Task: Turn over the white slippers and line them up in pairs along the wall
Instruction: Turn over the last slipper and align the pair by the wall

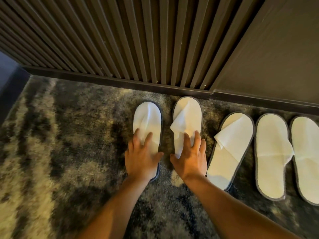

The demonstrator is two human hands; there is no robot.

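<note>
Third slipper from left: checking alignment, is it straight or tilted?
Tilted: the third slipper leans, toe angled right, heel toward the right hand.

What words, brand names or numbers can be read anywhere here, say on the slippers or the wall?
None: no text can be read in this view.
The five white slippers are plain, with no logo showing.
The slatted wall, the baseboard and the carpet carry no lettering.
The left hand and right hand cover part of two slippers.

From where I stand, nothing here can be read: no print, brand or number shows on the white slippers (187, 114), and the slatted wall panel (120, 35) and the carpet (69, 135) carry no signs or labels.
</note>
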